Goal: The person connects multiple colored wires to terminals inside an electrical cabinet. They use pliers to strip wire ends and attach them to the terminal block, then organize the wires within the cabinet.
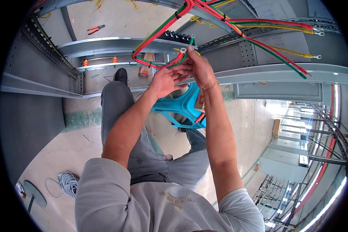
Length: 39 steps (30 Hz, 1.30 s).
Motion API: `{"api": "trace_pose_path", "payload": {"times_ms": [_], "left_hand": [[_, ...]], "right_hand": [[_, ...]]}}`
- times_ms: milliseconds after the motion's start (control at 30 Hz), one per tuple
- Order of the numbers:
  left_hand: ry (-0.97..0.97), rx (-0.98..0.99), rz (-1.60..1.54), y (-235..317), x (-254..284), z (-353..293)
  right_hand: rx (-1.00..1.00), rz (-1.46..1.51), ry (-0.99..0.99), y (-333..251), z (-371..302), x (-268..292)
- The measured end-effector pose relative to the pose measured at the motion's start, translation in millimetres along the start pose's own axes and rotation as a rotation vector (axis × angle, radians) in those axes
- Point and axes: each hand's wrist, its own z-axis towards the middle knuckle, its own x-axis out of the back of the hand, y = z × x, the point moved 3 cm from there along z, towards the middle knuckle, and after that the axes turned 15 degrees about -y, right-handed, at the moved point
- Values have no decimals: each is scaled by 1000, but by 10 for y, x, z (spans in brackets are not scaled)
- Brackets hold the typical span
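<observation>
Red, green and yellow cables [160, 36] run down in a tied bundle and bend right toward my hands. My left hand [167, 82] is at the bend, with its thumb and index finger on a red cable [177, 59] and the other fingers loosely spread below. A ring lug [183, 50] caps that red cable's end. My right hand [201, 70] is raised, its fingertips closed around a green cable [191, 41] beside the red one. Part of the grip is hidden by my fingers.
Black terminal blocks [178, 37] sit on the steel frame behind my hands. More lugged cables [274, 26] stick out to the right. A turquoise plastic stool [181, 103] with an orange-handled tool [200, 117] is below. Pliers [96, 29] lie beyond the crossbar [116, 47]; a grey cable coil [69, 183] is lower left.
</observation>
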Motion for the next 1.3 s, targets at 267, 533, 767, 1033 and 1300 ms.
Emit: {"api": "trace_pose_path", "payload": {"times_ms": [267,533,767,1033,1300], "left_hand": [[51,-175,-103,83,258,72],[78,-207,-109,91,346,156],[198,-204,-135,73,229,206],[177,-170,-57,160,103,141],[84,-273,-78,103,274,154]], "right_hand": [[-115,14,131,78,240,-18],[-176,57,209,254,573,73],[-172,116,233,215,534,96],[573,-390,405,86,-468,-473],[494,-218,184,358,16,-619]]}}
